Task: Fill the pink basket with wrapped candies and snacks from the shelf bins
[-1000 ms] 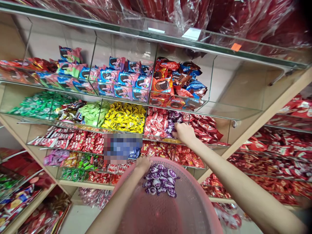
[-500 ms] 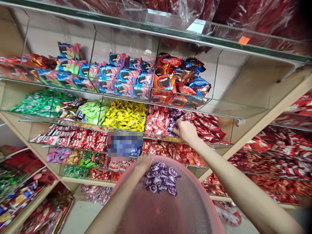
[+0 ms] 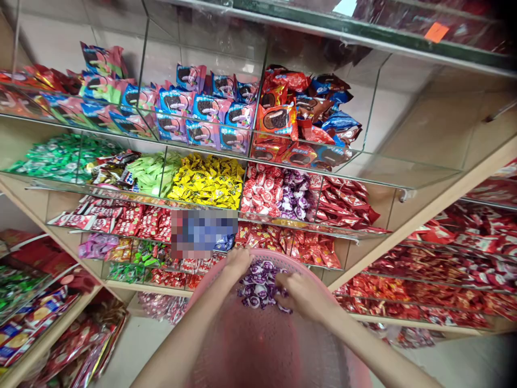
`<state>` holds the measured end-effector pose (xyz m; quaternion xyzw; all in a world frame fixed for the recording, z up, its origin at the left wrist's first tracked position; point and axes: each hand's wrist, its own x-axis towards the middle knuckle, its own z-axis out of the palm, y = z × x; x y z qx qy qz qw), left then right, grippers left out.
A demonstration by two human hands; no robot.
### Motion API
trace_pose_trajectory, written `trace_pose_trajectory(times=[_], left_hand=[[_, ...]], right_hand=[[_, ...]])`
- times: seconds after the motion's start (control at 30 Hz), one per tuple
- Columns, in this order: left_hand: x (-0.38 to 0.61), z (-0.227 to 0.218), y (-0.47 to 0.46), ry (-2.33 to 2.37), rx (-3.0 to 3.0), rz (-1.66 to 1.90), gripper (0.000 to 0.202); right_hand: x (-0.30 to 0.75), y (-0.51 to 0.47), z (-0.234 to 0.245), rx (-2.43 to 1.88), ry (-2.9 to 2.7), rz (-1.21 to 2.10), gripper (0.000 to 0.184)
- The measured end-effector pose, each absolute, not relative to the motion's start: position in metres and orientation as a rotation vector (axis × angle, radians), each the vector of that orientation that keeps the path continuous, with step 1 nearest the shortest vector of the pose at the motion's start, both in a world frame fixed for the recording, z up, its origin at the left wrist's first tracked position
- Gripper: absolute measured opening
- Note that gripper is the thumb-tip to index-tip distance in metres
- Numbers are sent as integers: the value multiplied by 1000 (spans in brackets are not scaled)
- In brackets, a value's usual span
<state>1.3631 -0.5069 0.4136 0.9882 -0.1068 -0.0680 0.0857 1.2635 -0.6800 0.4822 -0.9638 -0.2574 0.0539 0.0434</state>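
Note:
My left hand is closed over the far rim of a pink plastic basket, its fingers wrapped round the edge. Inside, against the far wall, lies a cluster of purple-and-white wrapped candies. My right hand is in the basket at the right side of this cluster, fingers curled down and touching or nearly touching the candies. What it holds, if anything, is hidden by the fingers. More purple wrapped candies fill a compartment of the glass shelf, beside red-and-white wrapped candies.
Glass dividers split the shelves. Yellow packets, green packets and red packets sit level with the purple candies. Packaged cookies stand above. A wooden side panel slants down at right, with more red packets beyond it.
My right hand has come down from the shelf's purple candy compartment into the basket. My left hand still holds the rim. The view has shifted slightly.

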Motion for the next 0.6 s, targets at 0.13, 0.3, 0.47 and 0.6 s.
trace_pose_trajectory(times=[0.13,0.3,0.47,0.6], left_hand=[[1363,412,-507,-329,2967,-135,42],[1364,410,-507,-340,2964,-105,38],[1364,410,-507,-341,2964,-118,40],[1364,412,-507,-337,2973,-132,40]], right_hand=[[1263,-678,420,-3096,-894,455,24],[1267,-666,390,-3143,-965,493,27],[1267,-674,393,-3158,-823,427,27],[1260,-685,391,-3157,-766,529,29]])
